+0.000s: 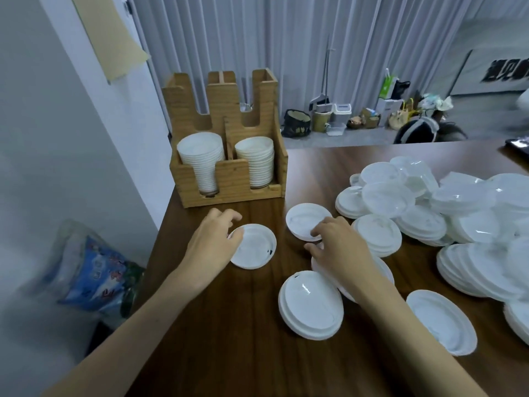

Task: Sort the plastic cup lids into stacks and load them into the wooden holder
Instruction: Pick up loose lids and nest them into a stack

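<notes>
A wooden holder [229, 184] stands at the table's far left, with two stacks of white lids [201, 159] in its front slots. My left hand [213, 242] rests its curled fingers on the left rim of a white lid [256, 247] lying flat on the table. My right hand [339, 245] pinches the near edge of another white lid [303, 219], and its palm covers a lid underneath. A stacked lid [310, 305] lies near me. A big loose pile of white lids [446, 207] fills the right side.
The dark wooden table [257, 353] ends at the left beside a white wall. A blue printed plastic bag [94, 276] sits on the floor left of the table. Bins, bags and a dustpan [340, 113] stand on the floor by the curtains behind.
</notes>
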